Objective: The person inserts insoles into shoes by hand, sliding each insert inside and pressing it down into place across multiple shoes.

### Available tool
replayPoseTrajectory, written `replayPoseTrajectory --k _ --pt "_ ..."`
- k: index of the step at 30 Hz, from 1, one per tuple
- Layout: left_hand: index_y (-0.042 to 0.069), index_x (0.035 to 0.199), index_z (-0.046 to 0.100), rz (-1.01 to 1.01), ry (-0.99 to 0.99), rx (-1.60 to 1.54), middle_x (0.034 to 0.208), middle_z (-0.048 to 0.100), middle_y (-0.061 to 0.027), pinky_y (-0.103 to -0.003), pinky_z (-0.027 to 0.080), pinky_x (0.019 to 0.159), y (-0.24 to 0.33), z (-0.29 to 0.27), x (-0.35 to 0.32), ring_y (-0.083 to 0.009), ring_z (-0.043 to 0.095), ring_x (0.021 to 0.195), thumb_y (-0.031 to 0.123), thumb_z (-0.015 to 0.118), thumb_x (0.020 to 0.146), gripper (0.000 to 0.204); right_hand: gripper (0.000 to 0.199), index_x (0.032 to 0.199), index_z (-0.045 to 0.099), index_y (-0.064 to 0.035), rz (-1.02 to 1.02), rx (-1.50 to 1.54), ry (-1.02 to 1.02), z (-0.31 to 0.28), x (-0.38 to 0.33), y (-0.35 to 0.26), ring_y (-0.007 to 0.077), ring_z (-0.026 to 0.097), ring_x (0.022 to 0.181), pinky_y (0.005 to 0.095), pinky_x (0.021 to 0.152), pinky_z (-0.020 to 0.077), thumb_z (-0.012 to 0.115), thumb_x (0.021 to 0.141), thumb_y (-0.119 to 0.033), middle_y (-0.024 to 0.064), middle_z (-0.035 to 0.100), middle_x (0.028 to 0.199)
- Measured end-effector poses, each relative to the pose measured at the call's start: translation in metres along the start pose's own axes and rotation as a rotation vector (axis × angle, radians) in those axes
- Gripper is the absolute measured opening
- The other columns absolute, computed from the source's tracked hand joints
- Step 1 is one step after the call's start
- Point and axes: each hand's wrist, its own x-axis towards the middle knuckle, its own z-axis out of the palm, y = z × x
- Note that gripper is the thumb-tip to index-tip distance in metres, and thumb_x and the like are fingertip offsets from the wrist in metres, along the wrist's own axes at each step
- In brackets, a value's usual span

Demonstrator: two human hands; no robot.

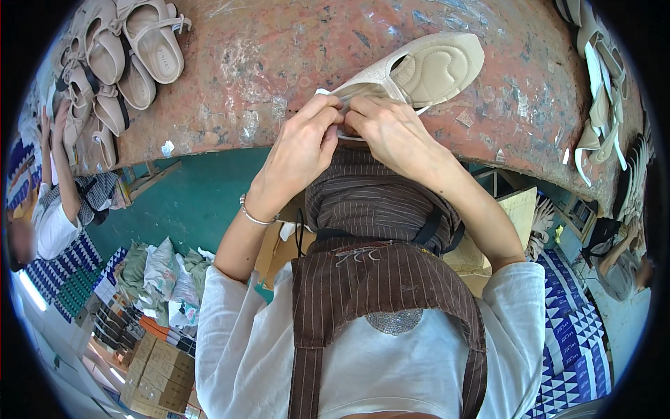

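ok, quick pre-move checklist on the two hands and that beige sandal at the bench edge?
1. Both hands on the sandal: ok, left hand and right hand meet at its strap end.
2. Sandal supported: ok, it lies on the worn red table.
3. Grip closed on strap: cannot tell, fingertips hide it.
4. Insole faces up: ok.
5. Space beside the sandal: ok, other sandals lie apart at far left.
6. Bracelet away from the work: ok, on left wrist.

Blue-white patterned boxes [576,328] stacked lower right, brown cartons [157,380] lower left
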Motion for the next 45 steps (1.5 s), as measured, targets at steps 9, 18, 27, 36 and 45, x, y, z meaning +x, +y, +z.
replayPoseTrajectory --k 9,18,27,36,45 --pt "-0.006 0.094 0.073 0.173 -0.109 0.050 0.118 0.061 -0.0142 -0.040 0.055 0.088 -0.013 -0.008 -0.002 -0.0300 0.067 0.100 -0.004 0.063 0.079 0.018 0.016 0.087 0.071 0.0041 0.041 0.002 -0.076 -0.021 -0.005 -0.011 0.0319 0.066 0.097 0.0417 0.084 0.0540 0.068 0.071 0.001 0.0169 0.066 0.094" --pt "0.000 0.097 0.071 0.233 -0.123 0.128 0.117 0.061 -0.0122 -0.039 0.051 0.092 -0.018 -0.003 0.000 -0.0289 0.064 0.106 -0.007 0.067 0.076 0.023 0.022 0.110 0.073 0.0019 0.589 0.262 0.834 -0.068 -0.035 0.003 0.0199 0.068 0.101 0.0345 0.093 0.0527 0.067 0.091 -0.008 0.0116 0.074 0.107" --pt "0.000 0.123 0.067 0.305 -0.059 0.259 0.108 0.061 -0.0142 -0.041 0.051 0.083 0.022 0.059 0.007 -0.0309 0.059 0.090 0.003 0.072 0.079 0.045 0.073 0.140 0.042 0.0072 0.656 0.695 0.630 -0.093 -0.013 0.044 0.0305 0.061 0.121 0.0377 0.096 0.0516 0.080 0.081 -0.012 0.0254 0.058 0.136" --pt "-0.002 0.116 0.066 0.212 0.007 0.460 0.126 0.061 -0.0171 -0.042 0.046 0.073 0.044 0.120 0.019 -0.0350 0.057 0.115 0.009 0.066 0.079 0.038 0.043 0.124 0.055 0.0076 0.493 -0.216 0.384 -0.029 -0.058 -0.012 0.0364 0.055 0.132 0.0652 0.119 0.0144 0.060 0.082 0.002 0.0246 0.061 0.134" --pt "-0.006 0.118 0.066 0.209 0.018 0.506 0.128 0.059 -0.0231 -0.041 0.052 0.072 0.049 0.118 0.022 -0.0363 0.055 0.125 0.004 0.064 0.080 0.039 0.039 0.117 0.059 0.0000 0.430 -0.478 0.514 -0.017 -0.005 0.043 0.0335 0.064 0.109 0.0620 0.118 0.0221 0.058 0.078 0.006 0.0142 0.067 0.107"
